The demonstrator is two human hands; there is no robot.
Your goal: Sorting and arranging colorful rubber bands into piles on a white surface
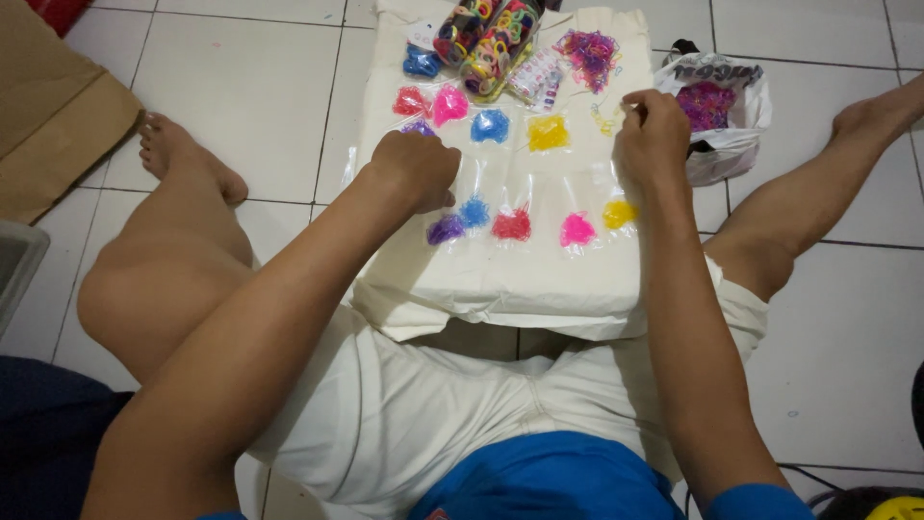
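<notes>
L hand [416,170] is curled into a loose fist, knuckles down on the clear bags [525,183] spread over a cream cloth [500,279] on the floor; can't tell what, if anything, is inside the fist. A purple clump [419,127] peeks out just beyond it; purple [446,229] and blue [474,212] clumps sit just below-right of it. R hand [653,140] has fingers pinched together on a thin yellowish band [608,119], just above the cloth. Yellow clump [548,133] lies left of R hand, another yellow [619,213] and pink [577,229] below it. White plastic bag [722,116] w/ purple bands sits just right of R hand. Jars of bands [486,34] are farther up.
</notes>
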